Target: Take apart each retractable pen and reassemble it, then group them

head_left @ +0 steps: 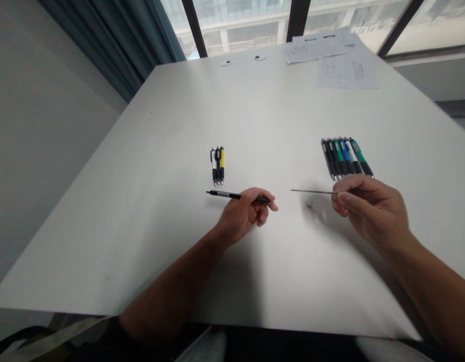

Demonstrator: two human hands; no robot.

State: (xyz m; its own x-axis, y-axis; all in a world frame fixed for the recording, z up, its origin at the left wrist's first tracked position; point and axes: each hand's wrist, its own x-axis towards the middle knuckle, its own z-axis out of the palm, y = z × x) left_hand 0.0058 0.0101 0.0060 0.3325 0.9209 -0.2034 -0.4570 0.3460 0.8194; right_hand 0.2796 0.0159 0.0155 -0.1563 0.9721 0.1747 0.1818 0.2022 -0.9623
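Pens [347, 158] lie in two bunches on our white counter [149, 236], three near our left hand [242, 213] and more near our right hand [368, 213]. Our left hand curls shut around a black pen [232, 195]. Our right hand pinches a thin metal rod [313, 191]. A tiny bit [310, 205] sits on the counter between them.
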